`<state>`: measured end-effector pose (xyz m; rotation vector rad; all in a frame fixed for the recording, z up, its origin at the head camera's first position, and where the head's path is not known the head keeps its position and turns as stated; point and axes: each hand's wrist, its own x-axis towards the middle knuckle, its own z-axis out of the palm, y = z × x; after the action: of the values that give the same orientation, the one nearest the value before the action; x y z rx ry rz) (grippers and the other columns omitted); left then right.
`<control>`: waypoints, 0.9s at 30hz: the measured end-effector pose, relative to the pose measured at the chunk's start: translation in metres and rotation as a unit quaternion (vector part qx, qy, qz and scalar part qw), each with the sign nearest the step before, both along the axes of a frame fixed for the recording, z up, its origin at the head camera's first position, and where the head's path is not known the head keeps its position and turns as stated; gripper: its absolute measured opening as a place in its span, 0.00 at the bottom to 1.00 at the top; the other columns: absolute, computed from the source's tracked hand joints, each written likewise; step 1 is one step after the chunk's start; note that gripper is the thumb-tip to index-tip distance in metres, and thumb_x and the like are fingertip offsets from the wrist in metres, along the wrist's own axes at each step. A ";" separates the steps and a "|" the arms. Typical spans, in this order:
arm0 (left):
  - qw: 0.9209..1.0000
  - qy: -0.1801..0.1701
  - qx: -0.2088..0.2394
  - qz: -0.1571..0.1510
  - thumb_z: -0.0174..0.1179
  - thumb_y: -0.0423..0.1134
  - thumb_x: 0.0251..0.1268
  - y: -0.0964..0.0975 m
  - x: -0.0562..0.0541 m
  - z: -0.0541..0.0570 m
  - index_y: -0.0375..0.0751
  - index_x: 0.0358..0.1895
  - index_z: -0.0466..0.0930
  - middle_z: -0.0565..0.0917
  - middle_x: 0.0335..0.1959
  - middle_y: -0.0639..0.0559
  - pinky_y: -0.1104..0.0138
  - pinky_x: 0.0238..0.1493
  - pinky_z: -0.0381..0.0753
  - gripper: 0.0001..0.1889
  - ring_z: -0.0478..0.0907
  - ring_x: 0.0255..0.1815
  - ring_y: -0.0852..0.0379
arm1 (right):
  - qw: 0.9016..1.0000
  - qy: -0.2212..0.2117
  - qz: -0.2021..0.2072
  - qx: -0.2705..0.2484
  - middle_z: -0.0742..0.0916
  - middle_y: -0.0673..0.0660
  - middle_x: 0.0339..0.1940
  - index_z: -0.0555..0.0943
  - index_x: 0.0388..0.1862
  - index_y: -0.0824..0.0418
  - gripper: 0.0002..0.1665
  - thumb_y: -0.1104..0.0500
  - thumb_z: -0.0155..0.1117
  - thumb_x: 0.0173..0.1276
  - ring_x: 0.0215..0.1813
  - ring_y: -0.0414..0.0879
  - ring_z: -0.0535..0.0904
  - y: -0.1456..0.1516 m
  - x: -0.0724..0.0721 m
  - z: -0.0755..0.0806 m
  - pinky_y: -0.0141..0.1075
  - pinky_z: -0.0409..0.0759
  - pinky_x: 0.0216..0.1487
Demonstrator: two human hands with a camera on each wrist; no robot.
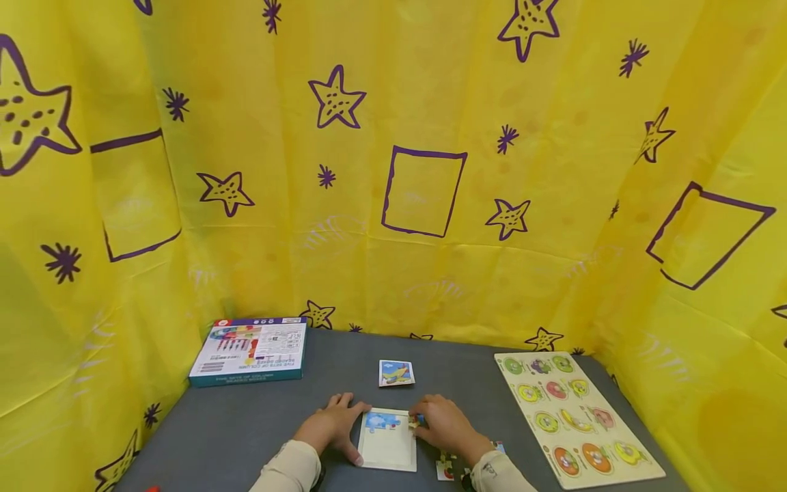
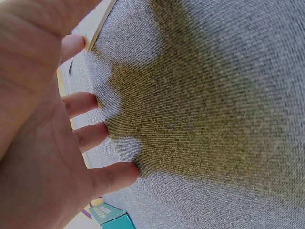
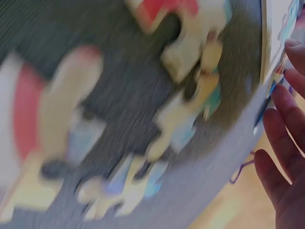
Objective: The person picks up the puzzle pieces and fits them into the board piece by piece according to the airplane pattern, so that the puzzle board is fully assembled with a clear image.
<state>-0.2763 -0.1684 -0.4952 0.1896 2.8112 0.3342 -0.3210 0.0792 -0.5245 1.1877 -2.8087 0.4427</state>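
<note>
A small white puzzle tray (image 1: 387,458) lies on the table, with joined blue puzzle pieces (image 1: 382,420) along its top. My left hand (image 1: 334,425) is spread at the tray's left side. Its index finger touches the upper left corner and its thumb the lower left one, while the other fingertips (image 2: 125,172) rest on the table. At the upper right corner my right hand (image 1: 444,424) pinches a puzzle piece (image 1: 413,421), which its fingers partly hide. Loose puzzle pieces (image 1: 445,469) lie beside the right wrist; they look blurred in the right wrist view.
Behind the tray lies a small picture card (image 1: 396,373) with a yellow aircraft. A boxed bead set (image 1: 252,352) sits at the back left. On the right is a wooden fruit puzzle board (image 1: 578,417). A yellow curtain (image 1: 418,280) surrounds the grey table (image 1: 240,430).
</note>
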 end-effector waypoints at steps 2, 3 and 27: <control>1.000 -0.002 -0.002 0.001 0.82 0.53 0.29 0.000 0.000 0.000 0.53 0.63 0.73 0.66 0.65 0.40 0.33 0.58 0.65 0.47 0.60 0.68 0.34 | 1.000 0.001 0.002 0.000 0.85 0.47 0.40 0.87 0.43 0.51 0.13 0.53 0.72 0.59 0.42 0.44 0.80 -0.007 0.001 -0.001 0.43 0.79 0.42; 1.000 -0.002 -0.003 0.000 0.82 0.53 0.30 0.000 0.000 -0.001 0.53 0.63 0.73 0.66 0.65 0.40 0.33 0.58 0.66 0.47 0.60 0.68 0.34 | 1.000 0.000 0.001 0.000 0.85 0.47 0.40 0.87 0.42 0.51 0.12 0.53 0.72 0.59 0.42 0.44 0.79 -0.010 0.002 -0.002 0.43 0.79 0.42; 1.000 -0.003 0.001 -0.005 0.82 0.53 0.32 -0.001 0.000 0.004 0.51 0.64 0.73 0.66 0.66 0.39 0.33 0.58 0.65 0.46 0.60 0.68 0.34 | 1.000 0.015 0.004 -0.013 0.84 0.47 0.39 0.86 0.39 0.51 0.09 0.56 0.73 0.59 0.40 0.42 0.78 -0.021 0.006 -0.004 0.40 0.78 0.39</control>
<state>-0.2761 -0.1689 -0.4915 0.2022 2.8041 0.3344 -0.3150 0.0585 -0.5284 1.1913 -2.7652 0.4574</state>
